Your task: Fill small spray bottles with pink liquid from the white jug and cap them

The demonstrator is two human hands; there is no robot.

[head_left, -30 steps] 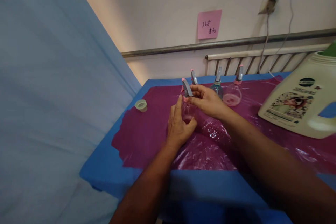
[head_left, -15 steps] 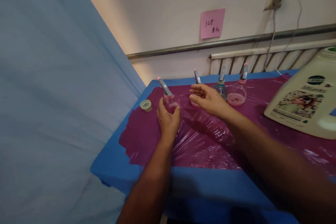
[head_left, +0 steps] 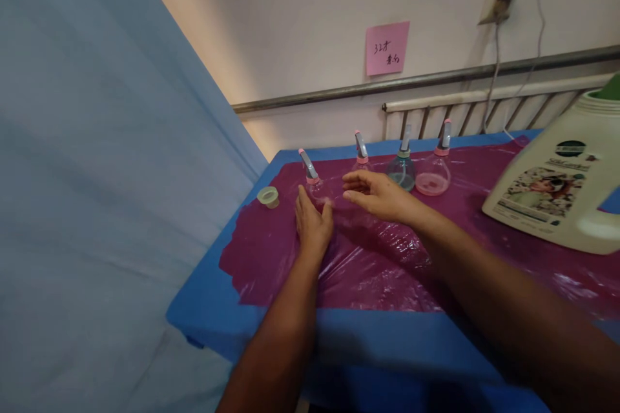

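My left hand (head_left: 312,226) is wrapped round the lower part of a small clear round bottle (head_left: 316,188) with a grey and pink pump top, which stands on the purple plastic sheet (head_left: 271,251). My right hand (head_left: 378,194) hovers just right of it, fingers stretched out and holding nothing. Behind my right hand stand three more round bottles in a row: a clear one (head_left: 360,153), a bluish one (head_left: 402,166) and a pinkish one (head_left: 434,174).
A big white detergent jug (head_left: 562,190) lies at the right. A small pale green cap (head_left: 268,196) sits on the blue table cover (head_left: 339,348) at the left. A blue curtain (head_left: 97,174) hangs at the left; a radiator and a pink note are on the wall.
My left hand has carried the clear bottle left and away from me and set it on the sheet. My right hand has let go of its pump top and opened.
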